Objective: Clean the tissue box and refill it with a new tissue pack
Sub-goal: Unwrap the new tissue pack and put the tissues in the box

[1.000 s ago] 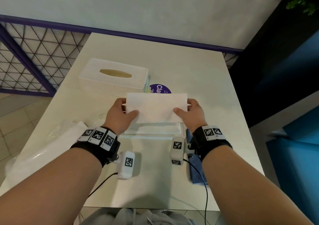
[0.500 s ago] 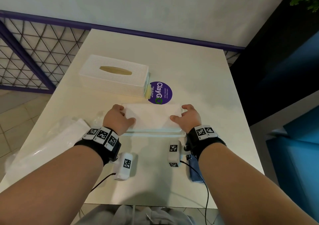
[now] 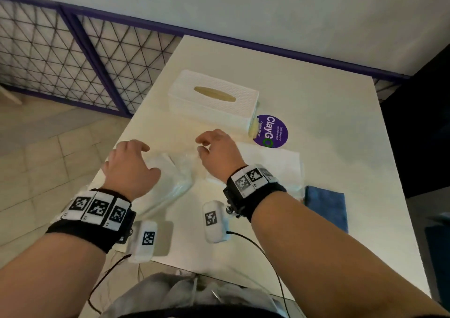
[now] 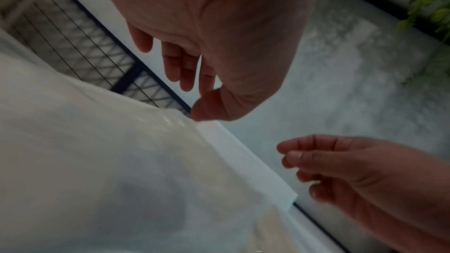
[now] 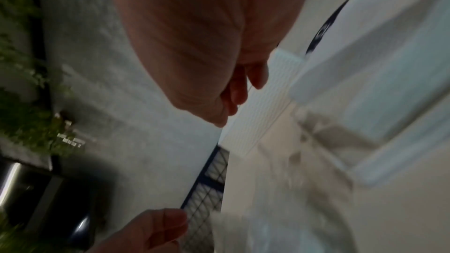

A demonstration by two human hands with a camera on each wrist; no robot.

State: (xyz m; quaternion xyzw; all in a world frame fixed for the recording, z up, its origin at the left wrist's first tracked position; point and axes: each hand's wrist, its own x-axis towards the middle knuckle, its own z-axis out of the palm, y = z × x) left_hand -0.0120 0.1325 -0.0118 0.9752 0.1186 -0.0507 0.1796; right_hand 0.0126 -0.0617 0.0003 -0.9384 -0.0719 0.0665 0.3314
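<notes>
While both grips hover slack-fingered and empty, left grip (image 3: 131, 164) over plastic wrapper (image 3: 170, 186); tissue box (image 3: 214, 100) at twelve o'clock of right grip (image 3: 216, 152); tissue stack (image 3: 272, 164) at three o'clock.

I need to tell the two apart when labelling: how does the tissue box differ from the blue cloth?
The tissue box is white, tall and rigid, with a ribbed surface and an oval slot on top; the blue cloth is flat and soft. The box stands at the table's far side, the cloth near the right edge. Both rest on the table, untouched by either hand.
</notes>
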